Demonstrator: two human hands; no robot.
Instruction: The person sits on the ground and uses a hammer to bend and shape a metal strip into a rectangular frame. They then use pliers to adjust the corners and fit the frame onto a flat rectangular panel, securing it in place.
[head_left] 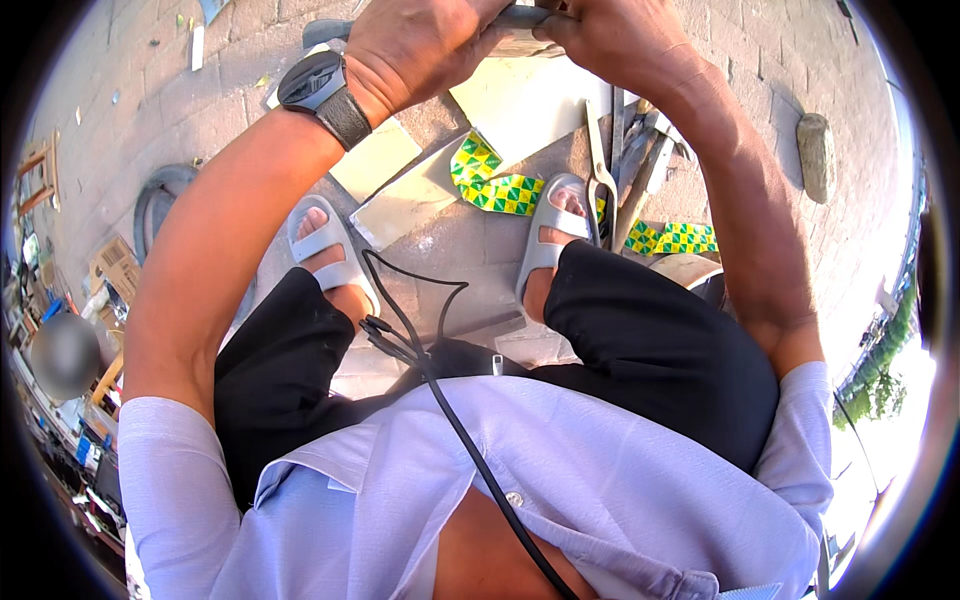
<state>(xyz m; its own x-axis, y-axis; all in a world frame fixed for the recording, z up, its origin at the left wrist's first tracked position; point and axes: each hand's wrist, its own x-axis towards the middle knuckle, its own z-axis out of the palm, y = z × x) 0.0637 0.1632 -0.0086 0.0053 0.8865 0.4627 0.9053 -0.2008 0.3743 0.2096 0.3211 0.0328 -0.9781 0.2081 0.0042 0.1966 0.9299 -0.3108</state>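
My left hand [425, 45] and my right hand [620, 40] are close together at the top edge, both with fingers curled. Between them runs a dark grey, rubbery-looking strip [522, 17], gripped by both; a dark end of what may be the same strip [325, 33] sticks out left of my left hand. The upper fingers are cut off by the frame. Just below the strip shows a pale, wood-like piece [528, 44]. Under the hands, a large cream sheet [540, 100] lies on the paving.
Smaller pale boards [405, 198] and green-and-yellow checkered tape [510, 193] lie between my feet. Long-handled metal pincers [598, 165] and other tools [648, 175] are near my right foot. A stone [816, 157] lies right, a black ring [155, 205] left. A black cable [450, 400] hangs before me.
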